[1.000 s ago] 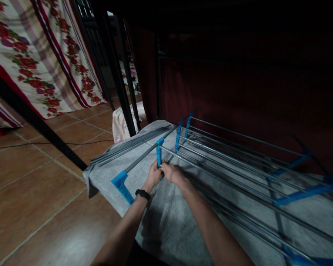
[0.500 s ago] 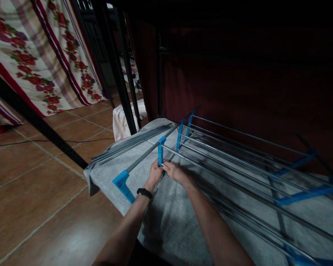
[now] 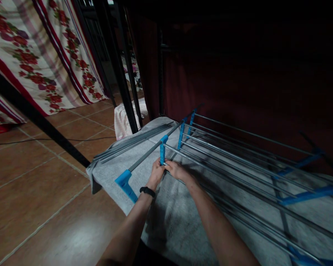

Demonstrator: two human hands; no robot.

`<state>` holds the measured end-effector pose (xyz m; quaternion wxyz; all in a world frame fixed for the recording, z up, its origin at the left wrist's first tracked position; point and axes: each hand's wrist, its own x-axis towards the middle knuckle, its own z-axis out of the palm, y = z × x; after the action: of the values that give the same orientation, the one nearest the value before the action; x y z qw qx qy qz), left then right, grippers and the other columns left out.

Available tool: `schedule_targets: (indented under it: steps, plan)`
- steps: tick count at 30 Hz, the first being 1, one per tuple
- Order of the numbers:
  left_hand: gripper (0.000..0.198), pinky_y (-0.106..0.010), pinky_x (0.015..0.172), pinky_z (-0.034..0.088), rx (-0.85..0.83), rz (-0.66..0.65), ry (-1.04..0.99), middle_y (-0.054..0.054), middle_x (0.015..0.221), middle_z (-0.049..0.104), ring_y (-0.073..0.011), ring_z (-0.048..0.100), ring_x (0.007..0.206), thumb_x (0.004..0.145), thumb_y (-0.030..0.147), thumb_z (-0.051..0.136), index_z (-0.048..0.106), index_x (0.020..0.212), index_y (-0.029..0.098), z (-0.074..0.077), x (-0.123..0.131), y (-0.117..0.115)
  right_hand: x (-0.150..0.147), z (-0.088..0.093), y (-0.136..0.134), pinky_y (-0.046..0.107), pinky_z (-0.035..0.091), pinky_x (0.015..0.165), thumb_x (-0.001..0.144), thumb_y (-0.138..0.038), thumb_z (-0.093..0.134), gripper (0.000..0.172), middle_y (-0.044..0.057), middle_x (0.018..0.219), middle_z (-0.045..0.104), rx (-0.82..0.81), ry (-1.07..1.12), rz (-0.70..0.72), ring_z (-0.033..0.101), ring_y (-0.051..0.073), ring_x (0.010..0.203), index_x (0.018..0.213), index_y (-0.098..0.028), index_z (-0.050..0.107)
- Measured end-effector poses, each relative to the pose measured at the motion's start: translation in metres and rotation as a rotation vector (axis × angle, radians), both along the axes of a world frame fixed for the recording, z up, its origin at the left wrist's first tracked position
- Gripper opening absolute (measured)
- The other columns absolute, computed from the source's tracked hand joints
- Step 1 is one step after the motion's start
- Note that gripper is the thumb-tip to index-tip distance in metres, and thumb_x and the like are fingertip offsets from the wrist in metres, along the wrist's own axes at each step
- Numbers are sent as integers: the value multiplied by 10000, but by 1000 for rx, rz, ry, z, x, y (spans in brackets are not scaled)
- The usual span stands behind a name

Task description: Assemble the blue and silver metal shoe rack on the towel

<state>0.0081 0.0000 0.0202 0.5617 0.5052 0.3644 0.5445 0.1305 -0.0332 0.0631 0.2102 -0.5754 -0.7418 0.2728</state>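
A rack of grey metal rods (image 3: 233, 155) with blue plastic connectors lies on a grey cloth (image 3: 183, 218). My left hand (image 3: 155, 174) is closed around the lower end of a blue connector (image 3: 162, 149) on the rack's near side bar. My right hand (image 3: 175, 170) is closed on the end of a metal rod right beside that connector, its fingertips touching the left hand. A black band sits on my left wrist. Another blue corner piece (image 3: 124, 183) sits at the end of the side bar, to the left of my hands.
A bundle of loose grey rods (image 3: 133, 142) lies on the cloth's far left. Black bed-frame posts (image 3: 122, 81) rise behind, with a floral sheet (image 3: 36, 59) hanging at left. A pink-striped cloth (image 3: 122, 120) sits by the posts. Brown tile floor (image 3: 36, 199) and a thin cable lie at left.
Both hands stay pinched at the same connector; the view has shifted slightly, so the rack and hands sit a little more to the right.
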Motion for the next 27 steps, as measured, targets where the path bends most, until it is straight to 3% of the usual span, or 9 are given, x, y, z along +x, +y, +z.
schedule_targets:
  steps: [11,17,27]
  plan:
    - [148,-219,600,392,-1,-6,-22,18,636,561,-111,480,609,551,159,577,599,698,159,-1,-1,0,1,1,0,264,419,1022,964,-220,425,351,64,1303,641,43,6,2,568,178,1214,1266,-194,603]
    - [198,-224,616,405,-3,14,1,15,652,577,-121,505,634,542,131,542,624,719,160,-5,0,1,2,6,-3,262,454,932,973,-272,423,423,85,1212,686,11,-106,-33,620,207,1137,1387,-231,499]
    - [219,-259,727,463,-15,13,15,-8,732,644,-155,585,727,579,145,568,647,782,166,-5,2,0,-5,21,-12,269,456,810,1015,-309,331,405,100,1098,715,-37,-295,-25,666,208,1014,1392,-228,456]
